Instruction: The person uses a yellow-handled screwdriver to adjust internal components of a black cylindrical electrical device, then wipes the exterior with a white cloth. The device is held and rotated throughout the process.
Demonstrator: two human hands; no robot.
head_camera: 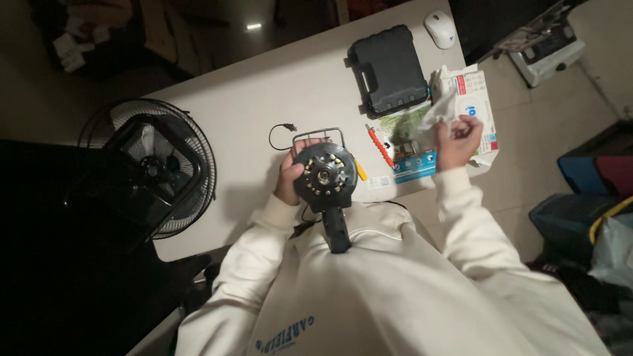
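A person's left hand [289, 179] grips a round black motor unit [325, 175] with handle above the white desk [250, 105], while the right hand [456, 140] pinches a wet wipe [440, 111] drawn from its pack [476, 99]; wiping not yet begun, black tool case [389, 69] shut beyond

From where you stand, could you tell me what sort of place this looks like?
Probably a home desk used for small repairs: a white table with a black tool case, a computer mouse and a red screwdriver, and a floor fan beside it.
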